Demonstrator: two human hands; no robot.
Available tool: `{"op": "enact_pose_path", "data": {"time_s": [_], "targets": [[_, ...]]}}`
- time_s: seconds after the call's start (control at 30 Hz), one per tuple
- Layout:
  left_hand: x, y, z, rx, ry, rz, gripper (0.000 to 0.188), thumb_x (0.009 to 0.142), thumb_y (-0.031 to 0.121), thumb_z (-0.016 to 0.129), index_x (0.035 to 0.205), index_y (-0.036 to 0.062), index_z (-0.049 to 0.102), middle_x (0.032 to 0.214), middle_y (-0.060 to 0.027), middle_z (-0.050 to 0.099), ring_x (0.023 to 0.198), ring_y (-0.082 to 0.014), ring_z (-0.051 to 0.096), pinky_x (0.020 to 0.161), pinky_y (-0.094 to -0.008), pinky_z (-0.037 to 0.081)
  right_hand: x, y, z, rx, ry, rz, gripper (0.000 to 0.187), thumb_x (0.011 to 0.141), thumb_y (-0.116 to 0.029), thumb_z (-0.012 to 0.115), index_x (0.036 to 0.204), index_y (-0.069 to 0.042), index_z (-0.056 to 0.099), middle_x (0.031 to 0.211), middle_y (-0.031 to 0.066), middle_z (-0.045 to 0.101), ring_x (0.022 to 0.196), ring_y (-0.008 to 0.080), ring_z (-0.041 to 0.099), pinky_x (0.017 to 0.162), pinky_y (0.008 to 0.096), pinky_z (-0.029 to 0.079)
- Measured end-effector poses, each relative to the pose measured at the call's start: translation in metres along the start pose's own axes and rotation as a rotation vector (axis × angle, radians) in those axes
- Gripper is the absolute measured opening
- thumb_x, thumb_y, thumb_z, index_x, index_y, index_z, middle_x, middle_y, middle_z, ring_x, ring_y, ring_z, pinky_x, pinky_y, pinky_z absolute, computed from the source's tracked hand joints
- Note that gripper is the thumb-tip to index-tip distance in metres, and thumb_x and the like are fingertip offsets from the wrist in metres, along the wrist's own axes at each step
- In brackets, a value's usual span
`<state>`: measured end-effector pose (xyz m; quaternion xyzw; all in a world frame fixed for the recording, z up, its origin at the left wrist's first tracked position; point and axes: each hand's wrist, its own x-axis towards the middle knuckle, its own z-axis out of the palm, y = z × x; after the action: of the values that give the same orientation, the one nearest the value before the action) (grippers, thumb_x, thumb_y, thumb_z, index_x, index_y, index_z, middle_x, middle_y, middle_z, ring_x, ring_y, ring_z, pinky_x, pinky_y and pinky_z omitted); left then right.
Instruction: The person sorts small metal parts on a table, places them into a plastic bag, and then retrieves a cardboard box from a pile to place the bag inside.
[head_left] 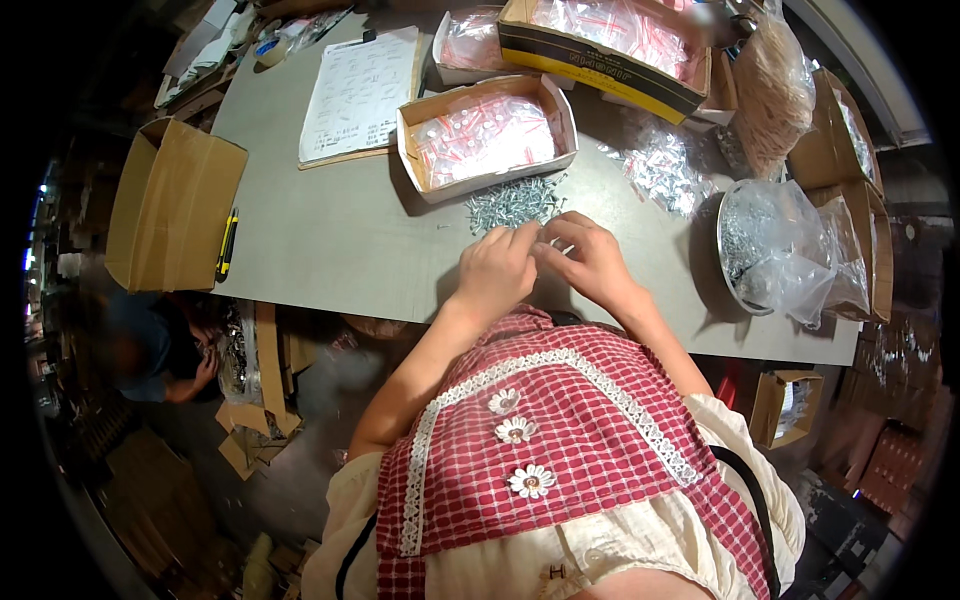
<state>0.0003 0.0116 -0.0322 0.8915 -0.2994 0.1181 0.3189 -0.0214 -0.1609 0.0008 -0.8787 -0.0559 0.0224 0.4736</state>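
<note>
My left hand (497, 266) and my right hand (588, 256) meet at the near side of a loose pile of small silver screws (508, 205) on the grey table (330, 240). The fingers of both are curled and pinched close together. Whatever lies between the fingertips is too small and too covered to name. Just beyond the screws stands a shallow white carton (490, 180) filled with small clear bags with red strips (485, 137). To the right of my right hand is a heap of small clear packets (668, 180).
An empty cardboard box (180, 205) and a yellow-black utility knife (228, 245) are at the left. Behind lie a clipboard with paper (362, 95) and a black-yellow carton (605, 55). A metal bowl (735, 285) with plastic-wrapped hardware stands right. Another person (150, 345) works below left.
</note>
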Motion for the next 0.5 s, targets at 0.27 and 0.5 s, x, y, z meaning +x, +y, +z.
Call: {"op": "enact_pose_path", "data": {"time_s": [0.27,0.5], "targets": [[-0.001,0.004,-0.005,-0.128,-0.004,-0.106,0.031,0.074,0.009,0.071,0.105,0.0096,0.063,0.067,-0.0026,0.060,0.068,-0.0228,0.062,0.059,-0.0379,0.049,0.003,0.010,-0.004,0.255,-0.025,0.019,0.015,0.084,-0.010,0.070,0.094,0.002,0.068,0.090,0.0098,0.064,0.078,0.0179,0.064,0.071,0.0297,0.052],[0.007,0.014,-0.023,-0.444,-0.049,-0.314,0.026,0.083,0.012,0.070,0.107,0.0065,0.064,0.072,-0.0027,0.065,0.064,-0.0129,0.060,0.060,-0.0289,0.048,0.004,0.021,-0.018,0.628,-0.011,0.134,0.014,0.088,-0.012,0.069,0.093,0.001,0.068,0.091,0.0087,0.067,0.082,0.0147,0.064,0.074,0.0268,0.052]]}}
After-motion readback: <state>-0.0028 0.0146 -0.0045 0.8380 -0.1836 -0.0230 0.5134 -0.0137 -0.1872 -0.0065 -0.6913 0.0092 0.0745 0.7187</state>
